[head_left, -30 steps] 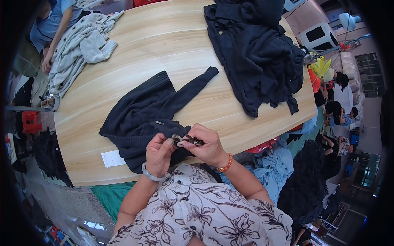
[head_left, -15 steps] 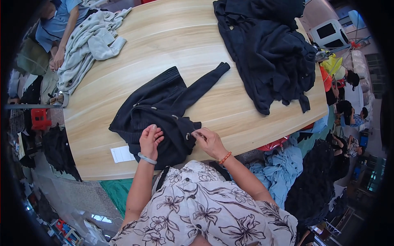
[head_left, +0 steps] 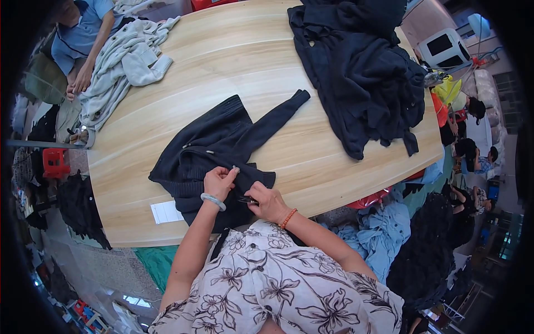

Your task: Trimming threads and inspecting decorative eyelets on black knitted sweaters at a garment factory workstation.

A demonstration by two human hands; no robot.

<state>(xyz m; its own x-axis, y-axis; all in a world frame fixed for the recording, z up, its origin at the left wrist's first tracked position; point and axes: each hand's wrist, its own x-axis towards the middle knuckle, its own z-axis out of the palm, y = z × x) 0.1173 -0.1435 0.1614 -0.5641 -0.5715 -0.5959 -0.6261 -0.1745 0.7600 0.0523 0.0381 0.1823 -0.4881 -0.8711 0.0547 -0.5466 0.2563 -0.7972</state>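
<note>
A: The left hand (head_left: 219, 183) pinches the dark sweater (head_left: 203, 133) near its front edge, thumb and finger together. What about the right hand (head_left: 268, 202)?

B: It is closed on a small dark thing (head_left: 247, 200). The fingers hide most of it, so I can't tell if it's a tool or a fold of cloth.

A: Where is the sweater?

B: On the wooden table (head_left: 222, 50), right in front of the person, just beside a white paper (head_left: 166, 212). One sleeve (head_left: 276, 118) pokes out.

A: Is it hard to hold?

B: I don't think so. It looks soft and floppy (knitted things often are), fairly light, and not slippery.

A: Where should you grab it?

B: By the front edge near the buttons (head_left: 209, 152), I'd say. The ribbed band may stretch. Don't tug a button: its thread could snap.
</note>
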